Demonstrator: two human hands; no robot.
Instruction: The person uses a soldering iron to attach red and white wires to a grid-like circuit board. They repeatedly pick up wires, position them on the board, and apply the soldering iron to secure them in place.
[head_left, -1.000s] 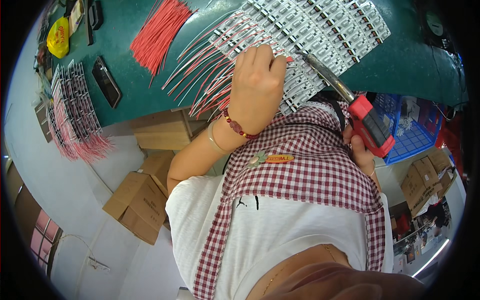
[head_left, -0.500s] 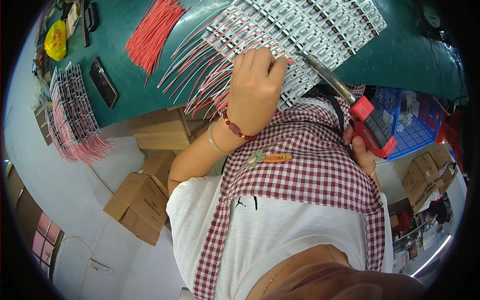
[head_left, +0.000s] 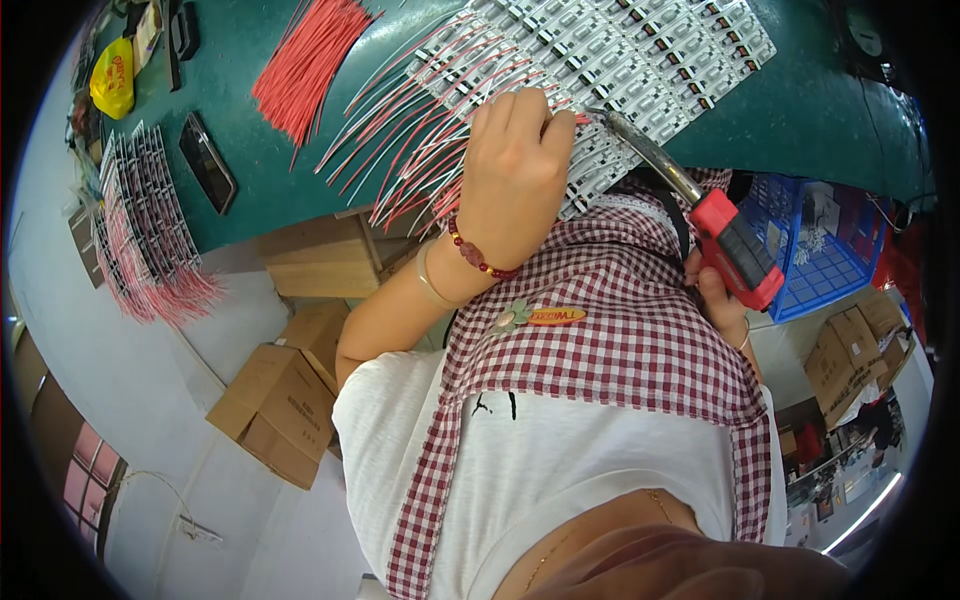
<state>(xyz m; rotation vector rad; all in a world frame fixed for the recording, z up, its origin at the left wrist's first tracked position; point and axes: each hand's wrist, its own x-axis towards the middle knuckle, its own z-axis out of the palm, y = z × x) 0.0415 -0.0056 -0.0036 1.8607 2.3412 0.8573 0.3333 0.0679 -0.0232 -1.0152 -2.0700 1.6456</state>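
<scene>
My left hand (head_left: 515, 165) is closed in a pinch over the panel of small circuit boards (head_left: 640, 60), on a red wire (head_left: 581, 119) whose end shows just past my fingertips. In my right hand (head_left: 715, 295) is a soldering iron (head_left: 738, 250) with a red and black handle. Its metal shaft slants up to the left, and the tip lies beside the end of that wire, close to the boards. Whether tip and wire touch is too small to tell. Red and white wires (head_left: 400, 150) fan out leftward from the panel, partly behind my left hand.
A bundle of red wires (head_left: 312, 70) lies left of the panel on the green table (head_left: 260, 185). Further left are a phone (head_left: 208, 163), wired boards (head_left: 150, 215) hanging past the edge and a yellow bag (head_left: 112, 80). A blue basket (head_left: 825, 265) stands at right; cardboard boxes (head_left: 275, 410) are below.
The soldering iron has shifted slightly left, bringing its tip nearer the wire end at my left fingertips. My left hand has moved only a little and keeps its pinch.
</scene>
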